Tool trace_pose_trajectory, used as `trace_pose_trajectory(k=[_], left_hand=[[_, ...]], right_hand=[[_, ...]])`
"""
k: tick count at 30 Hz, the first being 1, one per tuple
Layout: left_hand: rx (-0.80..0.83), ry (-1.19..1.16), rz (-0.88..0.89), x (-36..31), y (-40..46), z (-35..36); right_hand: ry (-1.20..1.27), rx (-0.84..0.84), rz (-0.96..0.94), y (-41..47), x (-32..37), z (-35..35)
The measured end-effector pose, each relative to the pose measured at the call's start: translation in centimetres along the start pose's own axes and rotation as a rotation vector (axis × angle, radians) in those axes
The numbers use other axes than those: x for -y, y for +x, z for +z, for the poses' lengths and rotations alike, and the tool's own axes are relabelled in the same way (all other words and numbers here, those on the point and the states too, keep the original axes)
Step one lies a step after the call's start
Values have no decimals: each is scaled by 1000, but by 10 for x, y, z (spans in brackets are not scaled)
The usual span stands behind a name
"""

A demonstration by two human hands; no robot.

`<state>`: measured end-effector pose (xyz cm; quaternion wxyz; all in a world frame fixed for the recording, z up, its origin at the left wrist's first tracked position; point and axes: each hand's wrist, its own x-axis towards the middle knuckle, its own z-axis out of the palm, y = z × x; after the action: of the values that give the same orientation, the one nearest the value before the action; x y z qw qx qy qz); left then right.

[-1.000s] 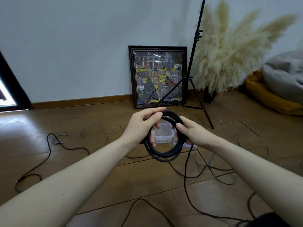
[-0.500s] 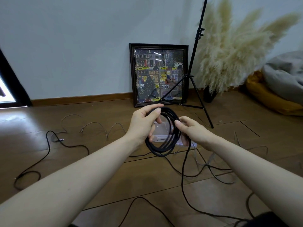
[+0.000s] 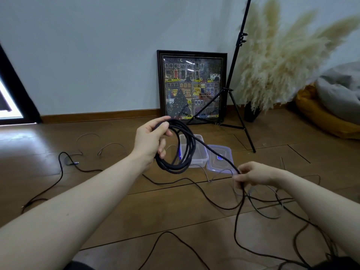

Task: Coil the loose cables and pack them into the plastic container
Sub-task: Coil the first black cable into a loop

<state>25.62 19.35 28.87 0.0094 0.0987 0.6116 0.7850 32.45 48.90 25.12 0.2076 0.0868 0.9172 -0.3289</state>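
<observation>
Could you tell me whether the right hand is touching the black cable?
Touching. The head view shows the right hand pinching the black cable, which runs taut from the coil in the left hand.

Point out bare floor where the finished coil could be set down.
Bare wood lies between the clear plastic container and the framed picture, and left of the left hand toward the skirting. Crowded: tangled black and grey cables under the right hand.
</observation>
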Motion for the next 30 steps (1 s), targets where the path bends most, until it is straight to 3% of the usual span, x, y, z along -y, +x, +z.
trace_pose_trajectory(k=[7,15,20,24,30], left_hand=[[-251,52,10,-3,7,-29],[-330,185,-3,8,11,-42],[-417,253,-50,14,17,-42],[-384,293,-78,17,19,-37],[-273,365,-82,20,17,-24]], right_hand=[[51,-65,90,-16,-29,-20],[361,-445,-55,-21,-33,-25],[-18,-551,-113,-23,-18,-28],[-335,-455,-148,-25,3,-29],[-543,-318,-245,-31,37,-27]])
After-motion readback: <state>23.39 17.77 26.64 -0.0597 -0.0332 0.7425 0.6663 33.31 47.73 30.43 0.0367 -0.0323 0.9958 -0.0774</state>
